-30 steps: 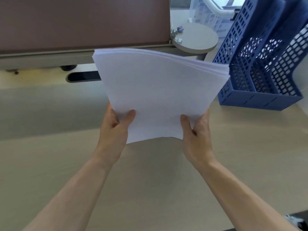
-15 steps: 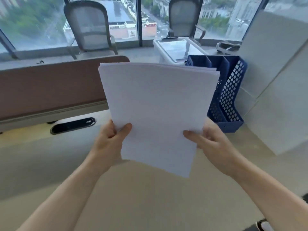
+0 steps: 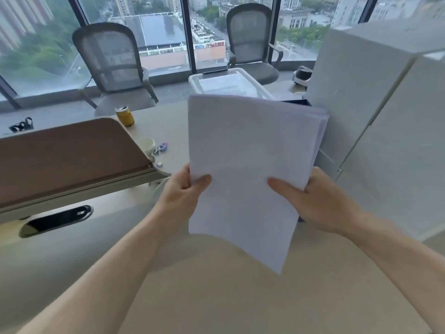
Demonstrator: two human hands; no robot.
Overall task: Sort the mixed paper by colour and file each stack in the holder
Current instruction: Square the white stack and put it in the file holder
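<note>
The left hand (image 3: 183,191) and right hand (image 3: 313,201) still gripped the white paper stack (image 3: 250,153), fingers (image 3: 313,179) clamping its edges; it now hid most of the blue holder (image 3: 297,102).

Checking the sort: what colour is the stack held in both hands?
The paper stack is white; the head view shows it.

Your two arms, forearms bare along their whole visible length, slim and smooth, your left grip (image 3: 183,191) a bare hand, your right grip (image 3: 320,203) a bare hand too.
</note>
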